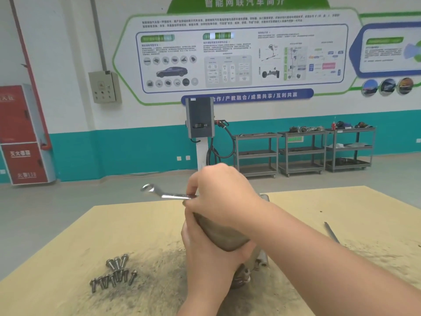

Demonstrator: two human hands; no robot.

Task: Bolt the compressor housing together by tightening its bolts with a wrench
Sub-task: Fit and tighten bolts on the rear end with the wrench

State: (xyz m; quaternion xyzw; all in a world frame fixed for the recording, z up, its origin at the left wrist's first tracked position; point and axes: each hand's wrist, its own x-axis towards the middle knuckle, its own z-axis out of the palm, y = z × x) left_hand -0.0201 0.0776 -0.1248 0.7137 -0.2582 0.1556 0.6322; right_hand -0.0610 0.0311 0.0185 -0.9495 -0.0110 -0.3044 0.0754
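Compressor housing (224,236), a grey cast-metal cylinder, sits on the tan fibreboard worktable (141,226) with its long axis running from the person outward, tilted so the far end rides higher than the near end. Its near end, with lugs and a round fitting, points back toward the person; the far end is hidden behind the hands. The left hand (209,254) wraps around the housing's left flank, fingers curled against the body. The right hand (222,190) is clenched on the shaft of a shiny steel combination wrench (167,193), held above the housing's far end. The wrench lies almost level, long axis crosswise, its ring end pointing left and slightly up. Whether its other end sits on a bolt I cannot tell, since the right hand covers it.

Loose silver flanged bolts (115,273) lie in a cluster on a dark smudge of the table, left of the housing and well apart from it. A thin dark metal rod (331,232) lies near the table's right side. Grey shelf carts (303,151) stand by the far wall.
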